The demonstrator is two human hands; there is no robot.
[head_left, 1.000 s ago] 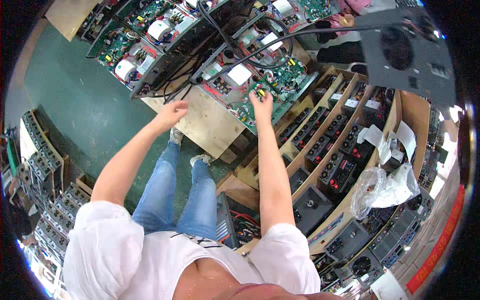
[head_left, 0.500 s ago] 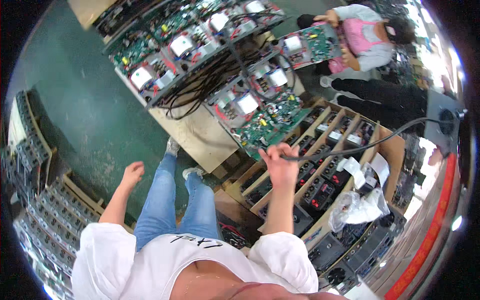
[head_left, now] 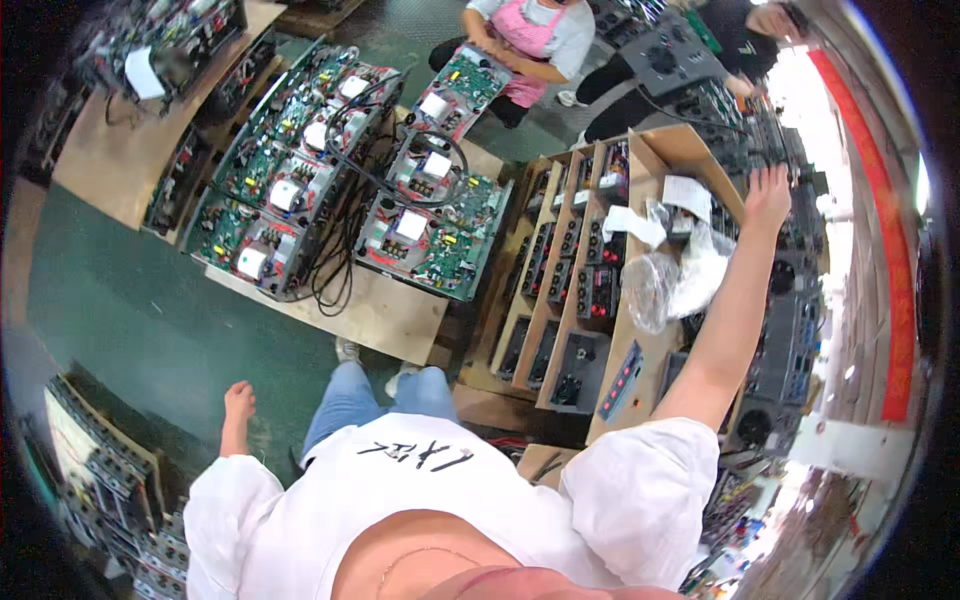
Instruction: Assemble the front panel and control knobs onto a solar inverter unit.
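Observation:
My right hand (head_left: 768,200) is stretched far out to the right, past a carton. Its fingers look extended and apart, beside a row of dark electronic units (head_left: 790,290), and I see nothing held in them. Low on the left, my left hand (head_left: 239,402) hangs over the green floor with loosely bent fingers and holds nothing. A black cable (head_left: 690,117) trails from a grey panel unit (head_left: 668,58) that a co-worker holds at the upper right. Clear plastic bags (head_left: 655,290) and white paper (head_left: 688,197) lie left of my right forearm.
Open chassis with green circuit boards (head_left: 440,235) and black cables stand on a wooden board (head_left: 385,325). The divided carton (head_left: 690,150) holds dark modules. Another person in a pink apron (head_left: 525,30) handles a chassis at the far side. More units (head_left: 120,470) stand at lower left.
My right hand has let go of the black cable and swung outward to the right. The view has turned, and the co-worker with the panel unit now appears higher up.

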